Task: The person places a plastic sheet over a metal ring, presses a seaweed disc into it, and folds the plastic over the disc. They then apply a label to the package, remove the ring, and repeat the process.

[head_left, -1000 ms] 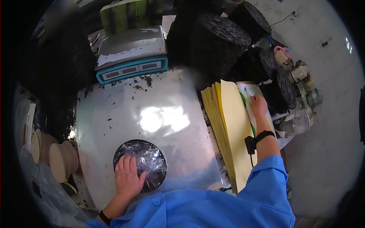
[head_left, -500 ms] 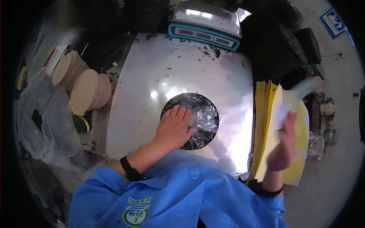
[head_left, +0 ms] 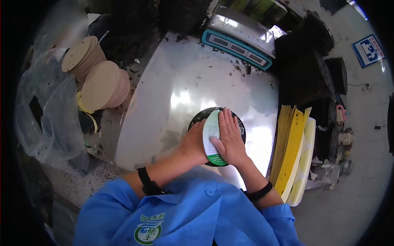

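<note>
A round, dark package wrapped in clear film lies on the shiny metal tabletop in front of me. Over its middle is a white and green printed label, partly covered by my right hand. My right hand lies flat on the label's right part, fingers stretched and together. On the package's left side rests my left hand, its fingertips partly hidden behind the label's edge; as far as it shows, it lies flat rather than gripping.
A stack of yellow-edged label sheets stands at the right table edge. A teal scale sits at the back. Round tan discs are piled on the left beside clear plastic bags. Dark wrapped stacks fill the back right.
My right hand has come in from the label sheets on the right, bringing the label onto the package. My left hand has shifted slightly to the package's left side. The view has turned.
</note>
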`<state>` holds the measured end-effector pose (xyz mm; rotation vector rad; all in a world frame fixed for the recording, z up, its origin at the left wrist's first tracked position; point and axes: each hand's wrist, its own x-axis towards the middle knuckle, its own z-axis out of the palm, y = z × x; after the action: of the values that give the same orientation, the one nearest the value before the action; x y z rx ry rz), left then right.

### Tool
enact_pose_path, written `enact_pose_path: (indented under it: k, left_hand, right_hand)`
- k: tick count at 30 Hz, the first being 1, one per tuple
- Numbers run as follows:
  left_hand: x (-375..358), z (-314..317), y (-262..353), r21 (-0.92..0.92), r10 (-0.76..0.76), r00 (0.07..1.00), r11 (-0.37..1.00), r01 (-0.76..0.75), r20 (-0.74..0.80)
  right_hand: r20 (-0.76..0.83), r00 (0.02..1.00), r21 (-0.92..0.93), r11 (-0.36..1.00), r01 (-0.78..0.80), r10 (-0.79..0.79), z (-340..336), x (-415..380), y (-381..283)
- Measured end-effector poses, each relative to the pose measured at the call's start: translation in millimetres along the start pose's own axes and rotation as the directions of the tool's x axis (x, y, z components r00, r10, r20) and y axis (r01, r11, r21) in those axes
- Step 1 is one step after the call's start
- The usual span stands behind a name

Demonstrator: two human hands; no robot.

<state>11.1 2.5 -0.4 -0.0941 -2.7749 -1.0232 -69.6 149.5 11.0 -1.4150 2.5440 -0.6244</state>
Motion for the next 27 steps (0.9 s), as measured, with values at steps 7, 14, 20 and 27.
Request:
enact_pose_path:
  k: [7, 14, 20, 27]
  left_hand:
    - [2.3, -40.2, 4.6, -0.295, -0.197, 0.914, 0.904, 0.309, 0.354]
    - [-34.1, -34.9, -16.8, 0.125, 0.187, 0.895, 0.958, -0.257, 0.406]
    - [-53.0, -53.1, -38.2, 0.127, 0.138, 0.987, 0.981, -0.148, 0.078]
    - [-42.3, -25.6, -56.3, -0.183, -0.232, 0.954, 0.946, 0.267, 0.189]
  right_hand:
    - [0.057, 0.997, 0.064, 0.997, -0.048, 0.044, 0.6, 6.4, 3.3]
    - [0.198, 0.971, -0.015, 0.99, 0.142, -0.136, 6.9, 10.7, -17.6]
    - [0.193, 0.973, -0.084, 0.986, 0.144, -0.125, 8.8, 12.9, -18.2]
    - [0.245, 0.957, -0.199, 0.958, 0.206, -0.155, 15.0, 9.8, -36.4]
